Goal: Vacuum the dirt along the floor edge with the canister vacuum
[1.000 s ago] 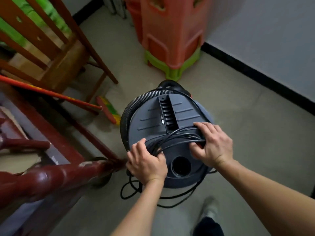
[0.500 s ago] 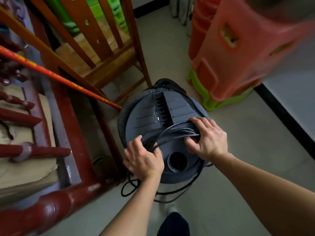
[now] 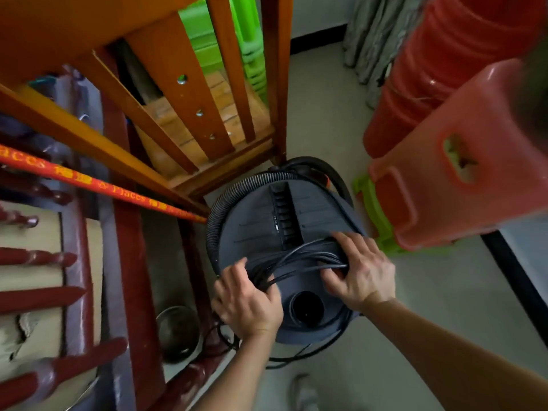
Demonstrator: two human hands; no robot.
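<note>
The grey canister vacuum (image 3: 258,223) stands on the floor at the centre, seen from above, with a round opening (image 3: 305,307) near its front. A ribbed black hose (image 3: 219,203) curves round its left and far side. A bundle of black power cord (image 3: 296,259) lies coiled across the lid. My left hand (image 3: 246,301) grips the left end of the cord bundle. My right hand (image 3: 361,271) grips its right end, fingers curled round the strands. More cord loops trail on the floor under the canister's front.
A wooden chair (image 3: 207,120) stands just behind the vacuum. A red broom handle (image 3: 98,182) slants in from the left. Dark red furniture rails (image 3: 130,262) and a metal bowl (image 3: 178,330) sit at left. Stacked red and green plastic stools (image 3: 444,161) crowd the right. A black skirting (image 3: 516,280) edges the floor.
The view has swung closer to the chair and stools, and the vacuum now sits nearer both. Both hands have stayed on the cord bundle.
</note>
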